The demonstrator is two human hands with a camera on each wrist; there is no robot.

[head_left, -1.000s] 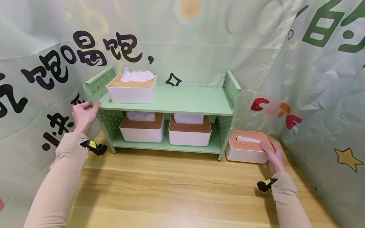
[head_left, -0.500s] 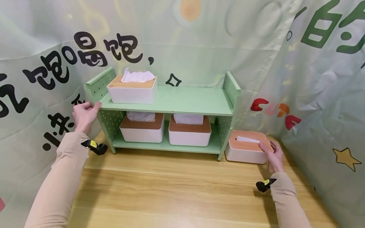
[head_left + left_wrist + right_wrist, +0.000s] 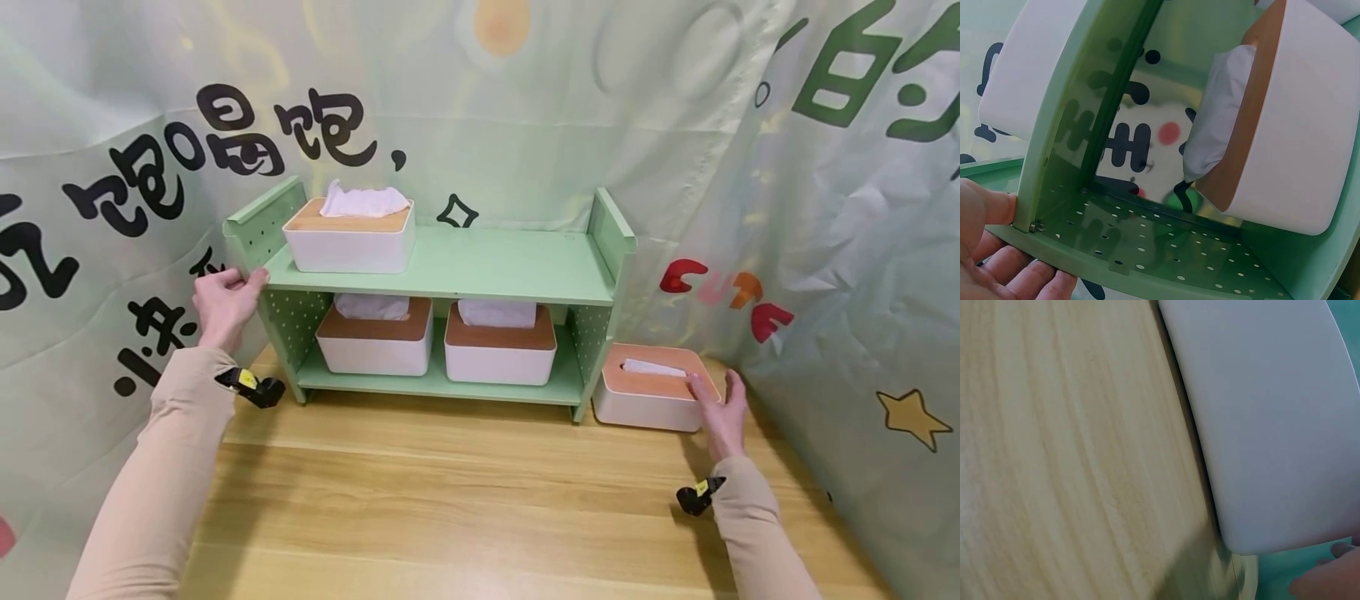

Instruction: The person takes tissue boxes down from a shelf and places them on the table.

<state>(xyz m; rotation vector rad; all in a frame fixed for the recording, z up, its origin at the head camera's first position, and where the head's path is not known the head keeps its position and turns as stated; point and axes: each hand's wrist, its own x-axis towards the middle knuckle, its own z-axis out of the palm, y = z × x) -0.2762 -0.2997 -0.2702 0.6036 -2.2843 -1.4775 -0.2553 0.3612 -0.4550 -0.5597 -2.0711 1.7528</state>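
Observation:
A two-tier green shelf (image 3: 510, 262) stands on the wooden table. My left hand (image 3: 227, 308) grips its left side at the upper board; in the left wrist view the thumb is at the front edge, fingers beneath the perforated side panel (image 3: 1147, 250). To the right of the shelf, a white tissue box (image 3: 648, 410) with a wood-look lid sits on the table. My right hand (image 3: 722, 421) is at that box's right end, thumb by the lid's edge, other fingers spread away from it. Whether the thumb touches the lid, I cannot tell.
Another tissue box (image 3: 348, 252) sits at the left of the top board. Two more, a left box (image 3: 378, 354) and a right box (image 3: 498, 365), stand on the lower board. Printed fabric (image 3: 517, 150) hangs behind and at both sides. Wooden tabletop (image 3: 450, 492) extends in front.
My right hand's fingers have come away from the right end of the tissue box and spread. The box stays in place. My left hand keeps its grip on the shelf.

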